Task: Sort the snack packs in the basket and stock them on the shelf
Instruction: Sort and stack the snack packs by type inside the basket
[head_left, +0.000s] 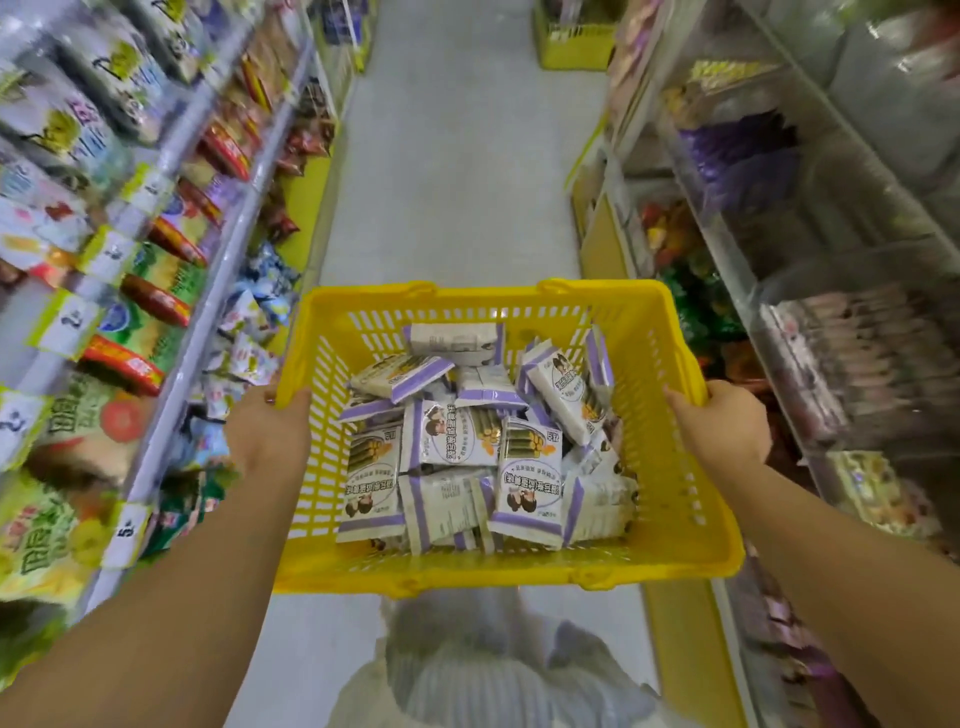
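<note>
Our hands, left (267, 434) and right (724, 426), grip the basket (670, 551) rims (mid-aisle); loose snack packs (457, 436) could spill if it tips.

I see a yellow slotted plastic basket (467, 574), smooth and faintly glossy, mid-frame. Its white-and-purple snack packs (452, 436) look like shiny film. Clear plastic shelf bins (852, 93) gleam upper right.
</note>
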